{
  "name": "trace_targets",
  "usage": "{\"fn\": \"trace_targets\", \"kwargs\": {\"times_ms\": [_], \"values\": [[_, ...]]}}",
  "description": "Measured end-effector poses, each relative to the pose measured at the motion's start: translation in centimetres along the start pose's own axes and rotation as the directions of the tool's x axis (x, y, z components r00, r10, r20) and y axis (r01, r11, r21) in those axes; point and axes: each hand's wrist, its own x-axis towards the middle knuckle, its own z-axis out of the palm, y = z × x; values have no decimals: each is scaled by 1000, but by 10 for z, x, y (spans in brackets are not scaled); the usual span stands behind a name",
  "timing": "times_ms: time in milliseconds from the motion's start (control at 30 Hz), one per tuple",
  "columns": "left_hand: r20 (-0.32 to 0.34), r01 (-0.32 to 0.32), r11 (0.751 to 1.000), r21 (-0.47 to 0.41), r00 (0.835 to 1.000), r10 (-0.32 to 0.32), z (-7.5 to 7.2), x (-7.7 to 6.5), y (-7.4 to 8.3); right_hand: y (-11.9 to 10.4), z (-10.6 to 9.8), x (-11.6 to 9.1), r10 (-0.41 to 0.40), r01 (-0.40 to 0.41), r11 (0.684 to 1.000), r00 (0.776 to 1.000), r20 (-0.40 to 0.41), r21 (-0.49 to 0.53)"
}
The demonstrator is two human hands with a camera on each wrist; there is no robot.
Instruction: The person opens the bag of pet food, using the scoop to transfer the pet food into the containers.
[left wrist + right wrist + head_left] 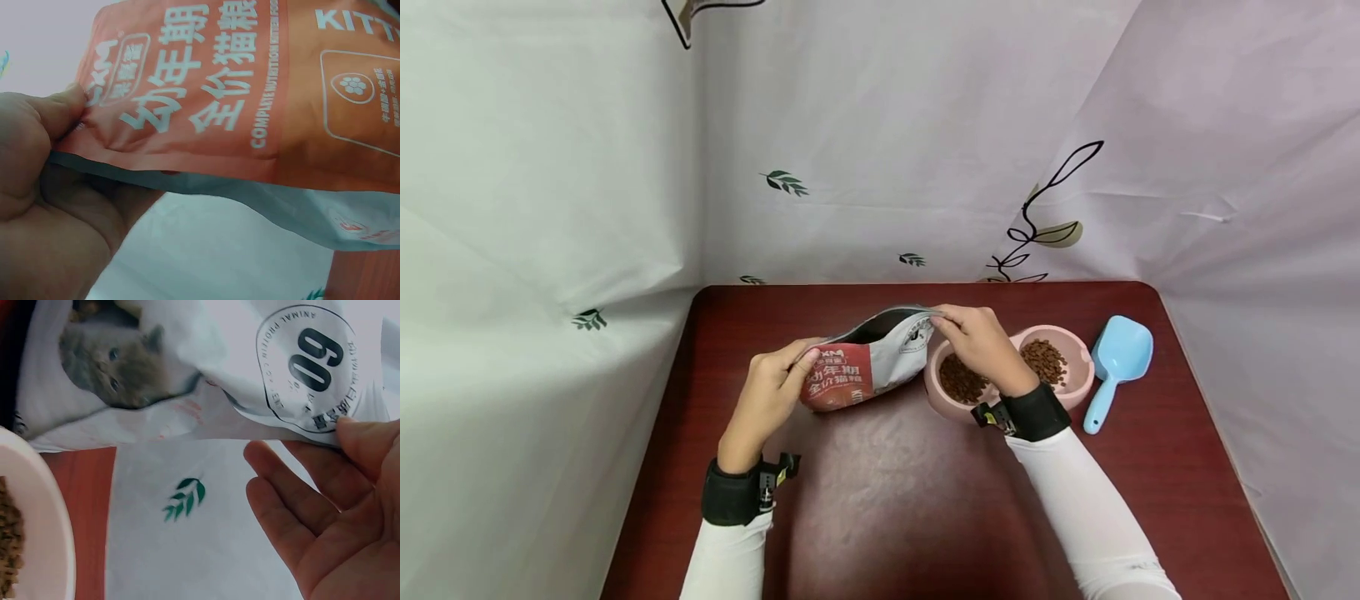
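Both hands hold a cat food bag [850, 372], orange-red on one part and white on the other, by the two ends of its top edge. The mouth of the bag gapes between them in the head view; what lies inside is hidden. My left hand [767, 392] pinches the orange-red corner, thumb on the printed front [187, 87]. At the white corner, marked with a round "60" print [312, 369], my right hand [985, 346] pinches with thumb and forefinger. Below that hand stands a pink double bowl [1084, 387], brown kibble [1043, 361] in both compartments, partly covered by the hand.
A light blue scoop [1122, 350] lies to the right of the bowl, its handle toward the front. All stand on a dark red-brown table [1157, 467]. White cloth [880, 133] with leaf prints rises behind the table and at both sides.
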Motion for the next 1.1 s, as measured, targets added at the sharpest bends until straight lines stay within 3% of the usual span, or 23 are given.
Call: {"fn": "trace_targets", "kwargs": {"times_ms": [200, 500, 867, 1100], "values": [[13, 69, 989, -131, 998, -68, -1, 15, -15, -2, -11, -9, -4, 4, 1000, 1000, 21, -28], [162, 129, 957, -260, 983, -88, -1, 35, -23, 8, -22, -10, 18, -18, 1000, 1000, 19, -25], [103, 190, 929, -318, 981, -165, -4, 52, -36, 7, -12, 22, 113, -113, 990, 994, 7, 85], [100, 214, 922, -322, 976, -192, -1, 54, -39, 5, -12, 24, 121, -123, 984, 992, 18, 129]]}}
